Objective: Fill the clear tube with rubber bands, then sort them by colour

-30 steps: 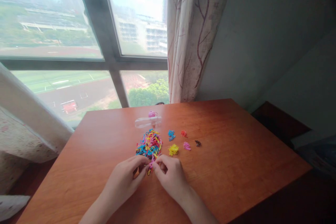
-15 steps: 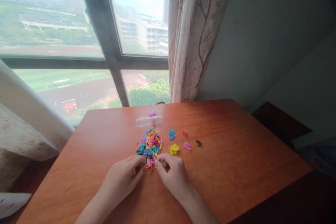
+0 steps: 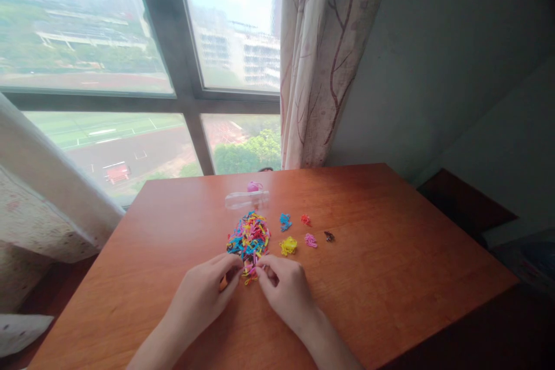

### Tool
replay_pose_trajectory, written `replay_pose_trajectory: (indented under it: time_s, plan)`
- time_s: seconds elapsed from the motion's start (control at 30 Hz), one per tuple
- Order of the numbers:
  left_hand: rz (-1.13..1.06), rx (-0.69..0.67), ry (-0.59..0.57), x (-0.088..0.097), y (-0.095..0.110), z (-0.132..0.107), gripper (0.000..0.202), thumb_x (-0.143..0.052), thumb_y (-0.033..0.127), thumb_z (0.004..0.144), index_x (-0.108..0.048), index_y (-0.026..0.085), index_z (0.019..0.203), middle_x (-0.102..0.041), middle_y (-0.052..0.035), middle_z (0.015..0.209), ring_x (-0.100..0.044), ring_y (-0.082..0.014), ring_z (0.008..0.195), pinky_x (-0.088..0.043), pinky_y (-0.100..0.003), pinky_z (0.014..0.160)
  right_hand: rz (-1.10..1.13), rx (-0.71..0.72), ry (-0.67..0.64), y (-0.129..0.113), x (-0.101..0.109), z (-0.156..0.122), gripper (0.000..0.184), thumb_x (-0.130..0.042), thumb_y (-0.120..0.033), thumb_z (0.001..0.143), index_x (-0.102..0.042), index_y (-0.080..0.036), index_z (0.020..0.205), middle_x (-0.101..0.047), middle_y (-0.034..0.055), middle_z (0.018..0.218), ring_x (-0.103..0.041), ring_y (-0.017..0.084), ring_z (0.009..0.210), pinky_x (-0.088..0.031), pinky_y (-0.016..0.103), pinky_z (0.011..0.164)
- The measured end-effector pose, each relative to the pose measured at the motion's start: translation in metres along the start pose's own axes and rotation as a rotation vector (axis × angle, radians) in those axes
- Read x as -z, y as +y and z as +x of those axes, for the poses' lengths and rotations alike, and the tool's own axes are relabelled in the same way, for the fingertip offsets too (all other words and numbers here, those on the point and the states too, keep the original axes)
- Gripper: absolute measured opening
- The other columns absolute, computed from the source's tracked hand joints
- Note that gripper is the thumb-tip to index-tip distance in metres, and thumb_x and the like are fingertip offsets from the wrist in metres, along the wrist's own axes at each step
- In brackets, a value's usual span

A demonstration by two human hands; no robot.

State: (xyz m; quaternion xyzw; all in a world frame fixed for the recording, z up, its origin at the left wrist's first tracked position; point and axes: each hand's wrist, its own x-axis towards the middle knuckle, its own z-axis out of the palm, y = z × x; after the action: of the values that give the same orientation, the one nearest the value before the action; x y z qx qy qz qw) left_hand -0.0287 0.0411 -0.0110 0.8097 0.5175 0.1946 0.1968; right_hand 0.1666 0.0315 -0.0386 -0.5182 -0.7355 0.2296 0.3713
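A heap of small rubber bands in many colours [image 3: 249, 238] lies on the wooden table [image 3: 390, 254]. My left hand [image 3: 202, 298] and my right hand [image 3: 286, 289] meet at the heap's near edge, fingertips pinched together on a few bands [image 3: 250, 275]. To the right of the heap lie small sorted clusters: blue [image 3: 284, 221], red [image 3: 306, 219], yellow [image 3: 288, 245], pink [image 3: 310, 240] and dark brown [image 3: 329, 236]. A clear plastic case with a pink piece [image 3: 247, 196] lies behind the heap.
A window [image 3: 130, 69] and a patterned curtain [image 3: 321, 58] stand behind the table. A grey wall is at the right, with a dark side surface [image 3: 468, 202] beside the table. Light fabric [image 3: 39, 208] hangs at the left.
Both hands stay pinched at the heap's near edge; the fingers have shifted slightly among the bands. The view has drifted a little.
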Motion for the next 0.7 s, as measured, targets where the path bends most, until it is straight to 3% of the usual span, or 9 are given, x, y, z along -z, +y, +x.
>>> replay_pose_trajectory:
  time_s: [0.17,0.43,0.6,0.7]
  plan:
    - [0.02,0.015,0.018,-0.001,-0.002,0.001,0.017,-0.047,0.026,0.09,-0.063,0.022,0.085,-0.067,0.0012,0.074,-0.061,-0.0139,0.064,-0.043,-0.021,0.061,0.08,-0.039,0.075,0.002,0.0,0.001,0.014,-0.055,-0.023,0.089,-0.069,-0.02,0.087,-0.059,-0.003,0.059,-0.053,0.011,0.053,-0.037,0.02,0.056]
    - [0.023,-0.011,0.045,0.0,0.0,0.011,0.018,-0.048,0.029,0.092,-0.063,0.022,0.089,-0.068,0.0004,0.076,-0.062,-0.0135,0.064,-0.043,-0.021,0.061,0.173,-0.054,0.022,0.0,0.0,0.001,0.013,-0.056,-0.02,0.086,-0.069,-0.019,0.086,-0.054,-0.0045,0.058,-0.049,0.01,0.052,-0.034,0.02,0.054]
    - [0.084,-0.045,-0.019,0.006,0.02,0.04,0.012,-0.052,0.021,0.086,-0.064,0.022,0.085,-0.071,-0.0013,0.081,-0.065,-0.0159,0.07,-0.044,-0.022,0.063,0.215,-0.058,-0.018,-0.003,0.005,-0.005,0.012,-0.056,-0.019,0.085,-0.068,-0.019,0.086,-0.054,-0.0046,0.057,-0.048,0.01,0.052,-0.032,0.02,0.052]
    - [0.175,-0.14,-0.116,0.003,0.039,0.068,0.018,-0.049,0.015,0.085,-0.065,0.021,0.086,-0.072,-0.0028,0.082,-0.066,-0.0167,0.071,-0.044,-0.023,0.062,0.213,-0.049,-0.041,-0.003,0.007,-0.01,0.013,-0.056,-0.018,0.085,-0.068,-0.02,0.083,-0.057,-0.0035,0.059,-0.05,0.01,0.053,-0.032,0.021,0.052]
